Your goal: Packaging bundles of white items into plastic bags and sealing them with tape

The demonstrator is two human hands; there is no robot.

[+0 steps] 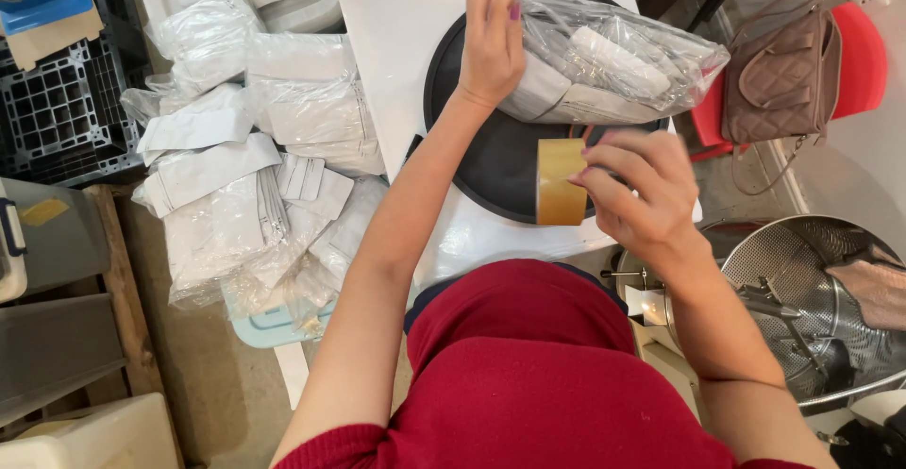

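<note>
Tape roll (561, 182) beside filled plastic bag (613, 58)

The left hand (493, 40) covers the near end of the clear plastic bag (618, 58), and what the bag holds is blurred behind glare. The right hand (642, 186) hides the far side of the tape roll (559, 181). The metal colander (816, 309) is cut off by the right edge

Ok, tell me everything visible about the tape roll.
The tape roll is a wide roll of tan, glossy packing tape. It stands on edge, its outer band facing the camera, over the front rim of a round black tray. The right hand grips it from the right side, fingers curled over it. Its core is hidden.
</note>
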